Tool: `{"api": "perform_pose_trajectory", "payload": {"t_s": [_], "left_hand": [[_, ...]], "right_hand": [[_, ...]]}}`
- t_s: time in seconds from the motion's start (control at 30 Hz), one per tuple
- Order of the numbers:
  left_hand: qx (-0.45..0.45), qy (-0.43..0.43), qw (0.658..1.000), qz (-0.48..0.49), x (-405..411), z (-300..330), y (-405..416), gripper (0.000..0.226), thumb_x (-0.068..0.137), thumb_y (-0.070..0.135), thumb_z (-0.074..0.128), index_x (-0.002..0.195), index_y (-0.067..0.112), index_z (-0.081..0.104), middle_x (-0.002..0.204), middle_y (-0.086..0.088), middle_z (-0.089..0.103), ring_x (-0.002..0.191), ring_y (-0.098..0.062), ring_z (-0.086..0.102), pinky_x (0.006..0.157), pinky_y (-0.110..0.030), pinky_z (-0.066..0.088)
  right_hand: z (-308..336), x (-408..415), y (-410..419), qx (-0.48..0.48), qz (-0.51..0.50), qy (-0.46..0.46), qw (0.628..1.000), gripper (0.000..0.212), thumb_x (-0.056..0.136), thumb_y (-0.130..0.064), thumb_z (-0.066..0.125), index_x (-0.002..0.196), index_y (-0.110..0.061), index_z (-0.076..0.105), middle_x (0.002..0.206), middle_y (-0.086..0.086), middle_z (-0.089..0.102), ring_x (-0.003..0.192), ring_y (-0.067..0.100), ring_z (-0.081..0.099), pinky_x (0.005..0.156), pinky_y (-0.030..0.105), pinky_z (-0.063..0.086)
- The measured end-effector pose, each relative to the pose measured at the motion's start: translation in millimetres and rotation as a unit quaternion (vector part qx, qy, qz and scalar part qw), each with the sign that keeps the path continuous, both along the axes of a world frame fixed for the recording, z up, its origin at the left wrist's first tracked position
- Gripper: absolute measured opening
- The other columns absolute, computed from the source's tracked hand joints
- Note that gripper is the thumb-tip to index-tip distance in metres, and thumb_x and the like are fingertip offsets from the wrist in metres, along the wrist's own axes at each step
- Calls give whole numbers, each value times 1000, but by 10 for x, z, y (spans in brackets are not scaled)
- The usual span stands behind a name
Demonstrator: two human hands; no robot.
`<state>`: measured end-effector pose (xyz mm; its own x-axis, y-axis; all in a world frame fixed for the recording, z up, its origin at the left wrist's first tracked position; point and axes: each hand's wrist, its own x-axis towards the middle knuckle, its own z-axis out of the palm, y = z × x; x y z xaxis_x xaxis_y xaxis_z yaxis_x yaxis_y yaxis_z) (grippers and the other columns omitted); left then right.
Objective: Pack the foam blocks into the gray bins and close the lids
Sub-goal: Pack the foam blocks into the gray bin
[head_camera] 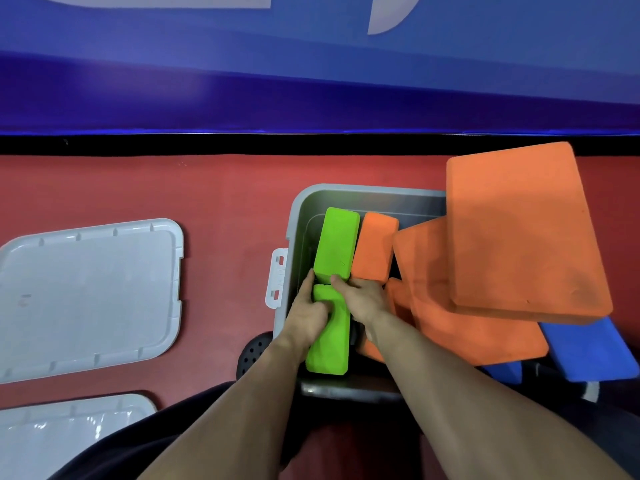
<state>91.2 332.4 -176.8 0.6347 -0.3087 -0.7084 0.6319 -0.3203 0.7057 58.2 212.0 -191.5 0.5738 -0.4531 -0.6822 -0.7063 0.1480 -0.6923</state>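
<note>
Inside the gray bin [298, 216], we are gripping the near green foam block [330, 337] with our left hand [306, 315], its long axis running away from us, while our right hand [360, 297] is resting loosely-curled fingers against the far green block [339, 242].
</note>
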Motion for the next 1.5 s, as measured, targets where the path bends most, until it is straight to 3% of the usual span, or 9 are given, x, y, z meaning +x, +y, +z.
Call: {"api": "perform_pose_trajectory", "payload": {"t_s": [0.2, 0.3, 0.6, 0.83, 1.0, 1.1, 1.17, 1.3, 1.5], "left_hand": [[-14, -16, 1000, -13, -84, -26, -26, 87, 91, -5, 52, 160, 36, 18, 123, -2, 70, 102, -25, 72, 91, -49, 59], [-21, -31, 999, -9, -102, -21, -23, 84, 94, -3, 56, 160, 34, 20, 138, -1, 62, 106, -18, 71, 93, -46, 58], [14, -53, 998, -23, -132, 42, -36, 77, 98, 15, 64, 161, 23, 21, 152, -1, 48, 132, -20, 54, 108, -43, 50], [19, -8, 1000, 11, -211, -126, 23, 72, 96, 27, 67, 158, 25, 30, 145, -3, 56, 122, -22, 62, 100, -45, 55], [61, 47, 997, -4, -343, -207, 59, 106, 63, 84, 68, 154, 40, 35, 143, 6, 57, 126, -20, 59, 107, -44, 50], [41, 88, 995, 23, -351, -211, 91, 86, 77, 66, 74, 150, 32, 45, 122, 4, 70, 105, -14, 69, 92, -34, 58], [25, 90, 995, 40, -328, -209, 102, 83, 78, 56, 79, 148, 25, 49, 112, 3, 74, 95, -11, 72, 83, -28, 59], [28, 74, 996, 47, -367, -199, 65, 85, 71, 54, 84, 144, 20, 56, 109, 0, 77, 97, -15, 74, 96, -37, 57], [76, 36, 995, 52, -422, -149, 62, 110, 44, 82, 82, 136, 23, 63, 110, 2, 77, 100, -15, 73, 96, -37, 58]], "right_hand": [[-58, -120, 1, 20, 11, 22, 1000, 36, 83, -53, 74, 102, -24, 80, 98, -4, 79, 91, 18, 74, 88, 42, 60], [93, -157, -14, 74, 13, 24, 997, 24, 88, -46, 75, 101, -26, 77, 99, -6, 77, 89, 15, 72, 72, 35, 58], [239, -233, -64, 86, 20, 30, 996, 33, 94, -55, 63, 115, -30, 73, 102, -7, 76, 89, 18, 74, 80, 54, 61], [127, -215, 17, 62, 41, 40, 996, 40, 99, -53, 56, 129, -28, 63, 116, 0, 71, 98, 23, 70, 82, 53, 61], [13, -233, -7, 23, 55, 13, 998, 41, 98, -53, 57, 130, -29, 64, 124, -1, 70, 108, 20, 67, 85, 41, 58], [0, -282, -43, 42, 33, -13, 999, 34, 101, -44, 57, 126, -23, 68, 119, -2, 72, 100, 12, 68, 73, 26, 52], [-24, -322, -65, 51, 20, -14, 998, 37, 99, -46, 60, 125, -21, 70, 118, -1, 73, 105, 15, 69, 88, 34, 57], [-70, -368, -87, 22, 12, -8, 1000, 42, 92, -54, 66, 118, -22, 75, 113, -3, 75, 107, 16, 69, 101, 44, 54], [-56, -398, -141, 5, 11, 4, 1000, 36, 88, -58, 68, 104, -27, 79, 102, -7, 77, 99, 15, 70, 98, 44, 55]]}}
